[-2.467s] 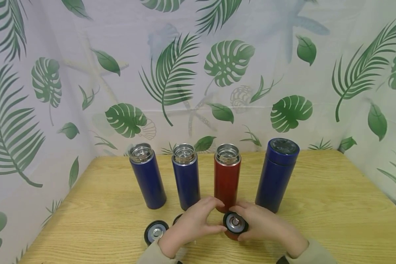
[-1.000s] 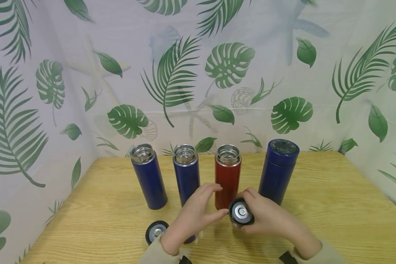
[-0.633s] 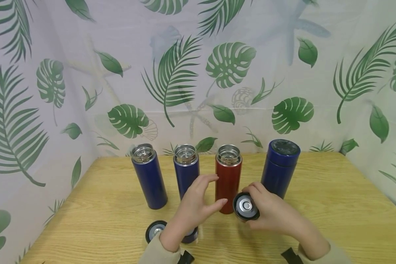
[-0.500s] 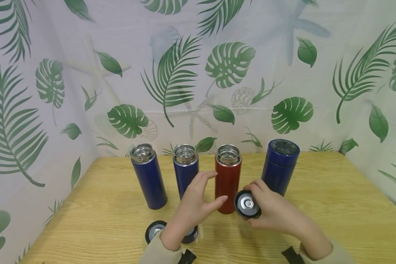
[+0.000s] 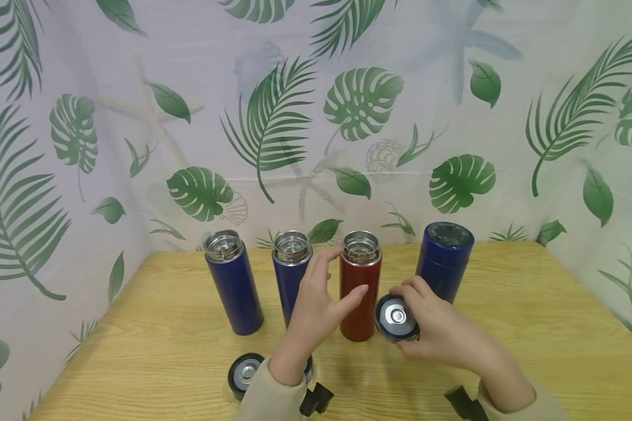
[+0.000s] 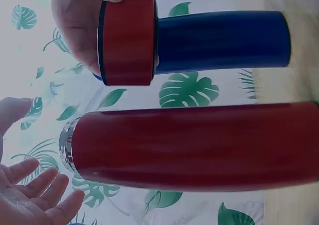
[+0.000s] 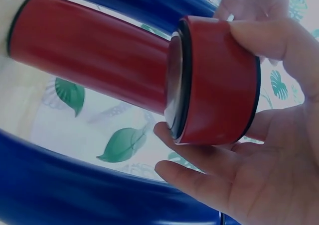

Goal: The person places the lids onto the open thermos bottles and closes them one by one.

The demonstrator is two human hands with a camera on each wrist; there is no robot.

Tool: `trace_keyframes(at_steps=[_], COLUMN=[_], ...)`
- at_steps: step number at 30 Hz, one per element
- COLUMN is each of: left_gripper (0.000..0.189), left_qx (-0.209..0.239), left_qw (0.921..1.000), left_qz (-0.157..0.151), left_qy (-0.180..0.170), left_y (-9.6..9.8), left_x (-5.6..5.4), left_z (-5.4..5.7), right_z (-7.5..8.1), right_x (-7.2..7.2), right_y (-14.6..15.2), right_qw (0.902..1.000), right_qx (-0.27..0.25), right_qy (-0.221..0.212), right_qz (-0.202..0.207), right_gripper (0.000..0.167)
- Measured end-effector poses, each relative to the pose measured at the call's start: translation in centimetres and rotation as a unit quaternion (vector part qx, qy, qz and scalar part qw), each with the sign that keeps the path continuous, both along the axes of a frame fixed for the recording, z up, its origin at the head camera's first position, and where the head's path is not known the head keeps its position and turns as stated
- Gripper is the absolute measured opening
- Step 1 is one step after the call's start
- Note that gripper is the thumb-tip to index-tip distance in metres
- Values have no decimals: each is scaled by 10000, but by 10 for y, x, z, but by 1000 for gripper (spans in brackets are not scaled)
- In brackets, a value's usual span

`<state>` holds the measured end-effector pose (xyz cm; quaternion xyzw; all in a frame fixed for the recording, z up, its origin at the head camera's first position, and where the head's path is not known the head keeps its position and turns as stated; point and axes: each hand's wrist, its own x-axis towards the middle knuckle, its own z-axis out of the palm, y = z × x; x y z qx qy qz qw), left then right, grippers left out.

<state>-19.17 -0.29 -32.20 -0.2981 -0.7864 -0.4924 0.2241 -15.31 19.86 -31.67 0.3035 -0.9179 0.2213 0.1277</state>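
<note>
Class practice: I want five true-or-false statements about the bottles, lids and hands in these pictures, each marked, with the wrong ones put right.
1. The right hand holds the red lid. True.
2. Both hands are holding lids. False: the left hand holds nothing.
3. The red bottle stands upright, uncapped. True.
4. Every bottle is uncapped. False: the far-right blue bottle in the head view is capped.
5. In the head view, the front-left lid lies on the table with its inner side up. True.
</note>
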Motion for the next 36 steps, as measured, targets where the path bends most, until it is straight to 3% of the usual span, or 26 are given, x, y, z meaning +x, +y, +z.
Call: trace_keyframes(at_steps=[9,13,20,26,33,36], left_gripper=[61,63,71,80,83,82], left_qx=[-15,-175,-363,-202,60,125], left_qw=[9995,9993,9973,9941,9837,9807], left_qz=[247,297,409,355,108,45], left_qy=[-183,-173,-497,-1003,-1792,-1952], left_y=[7,11,18,20,20,21], left_x=[-2,-5,-10,-16,-22,-25], left_z=[5,1,-11,-21,-30,-34], right_z=[15,21,24,27,28,28], right_x=[-3,-3,-2,-4,-5,-6], right_y=[1,4,10,12,13,13], right_qw=[9994,9989,9984,9974,9961,9955], right_qx=[-266,-400,-501,-548,-578,-619], right_qy=[186,182,104,450,621,673], right_qz=[-120,-183,-229,-161,-232,-252], right_gripper=[63,63,64,64,66,68])
